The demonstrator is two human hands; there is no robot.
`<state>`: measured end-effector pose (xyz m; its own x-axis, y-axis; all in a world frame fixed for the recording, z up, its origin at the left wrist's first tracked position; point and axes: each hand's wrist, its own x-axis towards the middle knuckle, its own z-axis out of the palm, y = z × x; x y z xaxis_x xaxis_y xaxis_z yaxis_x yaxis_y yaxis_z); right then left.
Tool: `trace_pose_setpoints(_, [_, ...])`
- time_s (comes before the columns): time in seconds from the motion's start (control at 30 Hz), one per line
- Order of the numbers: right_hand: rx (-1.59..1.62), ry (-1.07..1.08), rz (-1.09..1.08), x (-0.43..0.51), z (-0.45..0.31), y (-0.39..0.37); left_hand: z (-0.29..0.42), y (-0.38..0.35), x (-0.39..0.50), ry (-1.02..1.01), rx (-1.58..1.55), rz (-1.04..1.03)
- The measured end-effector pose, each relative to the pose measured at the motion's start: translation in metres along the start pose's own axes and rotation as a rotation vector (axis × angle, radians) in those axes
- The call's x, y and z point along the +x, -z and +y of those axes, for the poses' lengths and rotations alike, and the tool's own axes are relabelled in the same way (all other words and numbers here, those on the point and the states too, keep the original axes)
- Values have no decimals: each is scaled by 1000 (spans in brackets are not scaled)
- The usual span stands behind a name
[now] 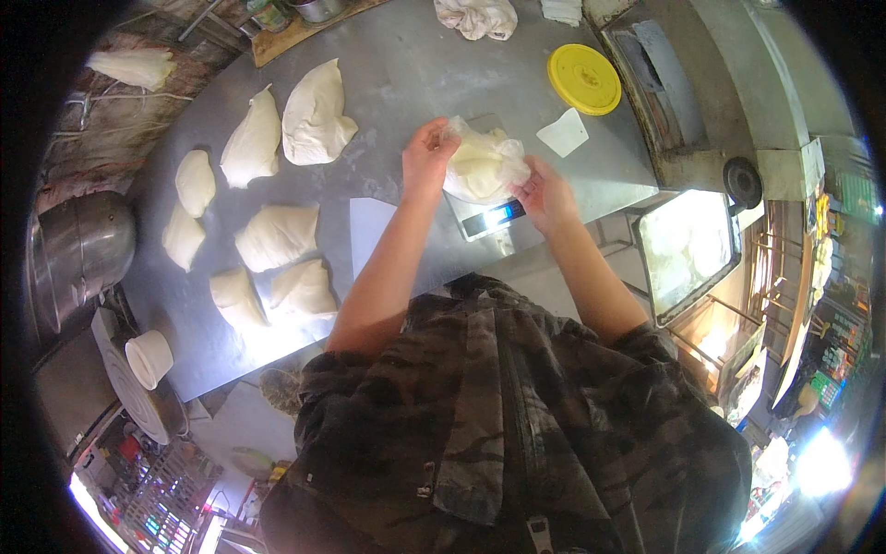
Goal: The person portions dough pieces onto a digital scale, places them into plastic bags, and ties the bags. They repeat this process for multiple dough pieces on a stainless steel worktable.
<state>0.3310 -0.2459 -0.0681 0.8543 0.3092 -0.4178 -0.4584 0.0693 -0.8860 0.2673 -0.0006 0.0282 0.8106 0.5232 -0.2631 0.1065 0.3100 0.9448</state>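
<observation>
A clear plastic bag (pixel 513 149) with a pale yellowish, soft mass (pixel 477 170) in it rests on a digital kitchen scale (pixel 471 225) with a lit display. My left hand (pixel 428 156) pinches the bag's edge at the upper left. On the other side, my right hand (pixel 543 194) has its fingers on the lower right edge of the bag. White dough pieces (pixel 318 114) of several sizes lie on the metal table to the left. To the right of the scale is a white plastic dough scraper (pixel 564 133).
A yellow round lid (pixel 583 79) lies near the right end of the metal table (pixel 408 69). Bunched cloth (pixel 477 15) sits at the far edge. A white tub (pixel 149 359) stands by the left corner, and a tray (pixel 685 253) is on a rack at right.
</observation>
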Motion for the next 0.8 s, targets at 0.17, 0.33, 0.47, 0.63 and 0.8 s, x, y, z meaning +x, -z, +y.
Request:
trace_pose_setpoints(0.17, [-37,-39,47,-10,-14,-10,-35,31,17,-21,346,130])
trace_pose_setpoints(0.33, [-46,-188,183,-44,-71,-45,-38,39,11,-242,652,190])
trace_pose_setpoints(0.47, [-462,193,125,-18,-11,-11,-45,22,9,-332,632,75])
trace_pose_setpoints(0.63, [-739,-36,9,-18,-54,-34,-64,34,19,-178,847,-71])
trace_pose_setpoints(0.8, [-949,349,92,-4,-78,-60,-37,8,14,-356,797,148])
